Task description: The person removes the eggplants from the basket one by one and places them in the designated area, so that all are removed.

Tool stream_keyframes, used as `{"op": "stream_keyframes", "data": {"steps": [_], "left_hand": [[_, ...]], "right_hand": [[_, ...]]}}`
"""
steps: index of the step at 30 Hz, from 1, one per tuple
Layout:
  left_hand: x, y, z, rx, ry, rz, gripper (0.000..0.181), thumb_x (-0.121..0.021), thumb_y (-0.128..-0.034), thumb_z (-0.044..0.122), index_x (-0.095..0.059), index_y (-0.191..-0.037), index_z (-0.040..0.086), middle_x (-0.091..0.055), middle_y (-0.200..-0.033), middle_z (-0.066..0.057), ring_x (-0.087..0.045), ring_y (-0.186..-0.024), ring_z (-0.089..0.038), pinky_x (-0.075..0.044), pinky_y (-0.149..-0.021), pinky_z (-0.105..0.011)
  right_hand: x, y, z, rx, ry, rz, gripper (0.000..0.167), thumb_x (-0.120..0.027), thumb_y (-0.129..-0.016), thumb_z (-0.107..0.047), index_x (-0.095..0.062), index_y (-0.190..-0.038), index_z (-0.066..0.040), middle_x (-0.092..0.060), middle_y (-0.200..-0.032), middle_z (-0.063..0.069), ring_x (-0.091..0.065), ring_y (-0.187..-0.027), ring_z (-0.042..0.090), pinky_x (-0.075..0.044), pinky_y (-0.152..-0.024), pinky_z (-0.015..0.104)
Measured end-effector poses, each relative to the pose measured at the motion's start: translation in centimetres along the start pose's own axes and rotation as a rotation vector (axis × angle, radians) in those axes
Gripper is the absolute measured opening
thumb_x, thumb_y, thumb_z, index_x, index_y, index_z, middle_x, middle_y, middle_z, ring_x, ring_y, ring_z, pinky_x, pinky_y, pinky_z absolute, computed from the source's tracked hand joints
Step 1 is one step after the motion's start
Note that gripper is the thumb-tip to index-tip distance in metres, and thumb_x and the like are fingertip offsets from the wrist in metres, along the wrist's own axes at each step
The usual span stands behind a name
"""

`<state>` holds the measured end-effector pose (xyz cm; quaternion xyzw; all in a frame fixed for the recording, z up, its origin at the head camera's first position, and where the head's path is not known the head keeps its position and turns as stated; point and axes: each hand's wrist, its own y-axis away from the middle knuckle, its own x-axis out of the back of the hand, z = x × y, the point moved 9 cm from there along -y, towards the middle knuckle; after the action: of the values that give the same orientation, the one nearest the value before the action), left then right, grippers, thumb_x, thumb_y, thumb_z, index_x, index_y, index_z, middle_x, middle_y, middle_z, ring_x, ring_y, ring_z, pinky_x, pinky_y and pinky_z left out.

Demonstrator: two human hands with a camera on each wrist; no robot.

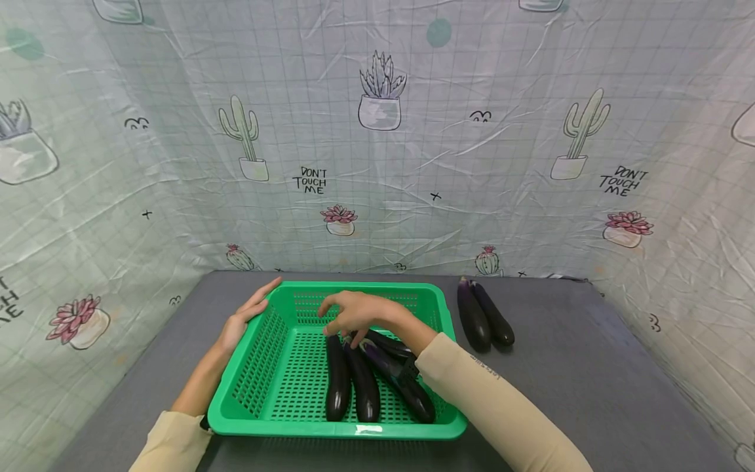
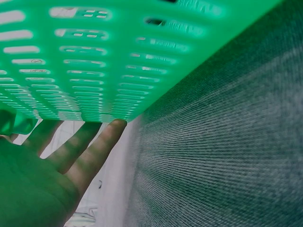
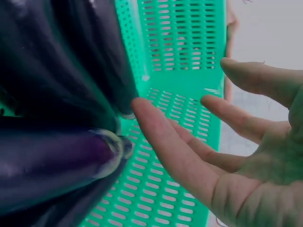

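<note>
A green plastic basket (image 1: 283, 429) with slotted walls holds several dark purple eggplants (image 1: 337, 387) lying side by side in its right half. Against the outside of its left wall rests my left hand (image 1: 237, 324); the left wrist view has those fingers (image 2: 97, 149) extended along the slots. My right hand (image 1: 356, 311) hovers inside the basket above the stem ends, fingers spread and loosely bent, with nothing held. In the right wrist view one fingertip (image 3: 142, 106) is right by the end of an eggplant (image 3: 94, 47); whether it touches, I cannot tell.
Two more eggplants (image 1: 474, 321) lie together on the dark grey table (image 1: 566, 367), right of the basket. A plastic curtain (image 1: 425, 157) printed with potted cacti hangs behind the table and along both sides.
</note>
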<state>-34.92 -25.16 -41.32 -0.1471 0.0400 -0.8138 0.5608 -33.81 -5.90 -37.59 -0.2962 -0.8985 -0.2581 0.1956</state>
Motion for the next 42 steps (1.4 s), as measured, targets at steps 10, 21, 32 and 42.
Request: {"op": "stream_keyframes", "data": {"steps": [10, 21, 32, 42], "left_hand": [[0.1, -0.1, -0.1, -0.005, -0.005, -0.002, 0.056, -0.025, -0.1148, 0.02, -0.01, -0.166, 0.003, 0.004, -0.173, -0.024, 0.004, -0.155, -0.051, -0.034, -0.104, -0.008], [-0.1, 0.0, -0.2, 0.019, 0.049, -0.009, 0.057, -0.026, -0.1153, 0.022, -0.008, -0.167, 0.006, 0.006, -0.173, -0.021, -0.028, -0.152, -0.021, -0.044, -0.105, -0.014], [0.0, 0.0, -0.3, 0.005, 0.075, -0.027, 0.057, -0.025, -0.1154, 0.022, -0.006, -0.167, 0.006, 0.009, -0.172, -0.024, -0.041, -0.138, 0.007, -0.045, -0.105, -0.015], [0.1, -0.1, -0.3, -0.022, 0.075, -0.036, 0.057, -0.024, -0.1153, 0.021, -0.007, -0.167, 0.005, 0.008, -0.172, -0.024, -0.039, -0.138, 0.011, -0.043, -0.106, -0.013]], "right_hand": [[-1.1, -0.4, 0.9, -0.03, 0.017, -0.039, 0.048, -0.068, -0.101, -0.013, -0.055, -0.146, -0.01, -0.045, -0.155, 0.022, -0.063, -0.122, 0.042, -0.063, -0.082, 0.046], [-2.0, -0.5, 0.9, -0.005, 0.056, -0.103, 0.047, -0.069, -0.1, -0.01, -0.058, -0.145, -0.01, -0.041, -0.157, 0.02, -0.062, -0.12, 0.033, -0.064, -0.082, 0.042], [-2.7, -1.0, 1.1, 0.034, 0.027, -0.14, 0.047, -0.069, -0.099, -0.007, -0.058, -0.144, -0.006, -0.06, -0.139, 0.023, -0.065, -0.118, 0.033, -0.061, -0.09, 0.045], [-4.5, -1.5, 1.2, 0.03, 0.07, -0.196, 0.05, -0.07, -0.099, -0.008, -0.055, -0.147, -0.007, -0.054, -0.147, 0.018, -0.065, -0.117, 0.024, -0.061, -0.09, 0.039]]}}
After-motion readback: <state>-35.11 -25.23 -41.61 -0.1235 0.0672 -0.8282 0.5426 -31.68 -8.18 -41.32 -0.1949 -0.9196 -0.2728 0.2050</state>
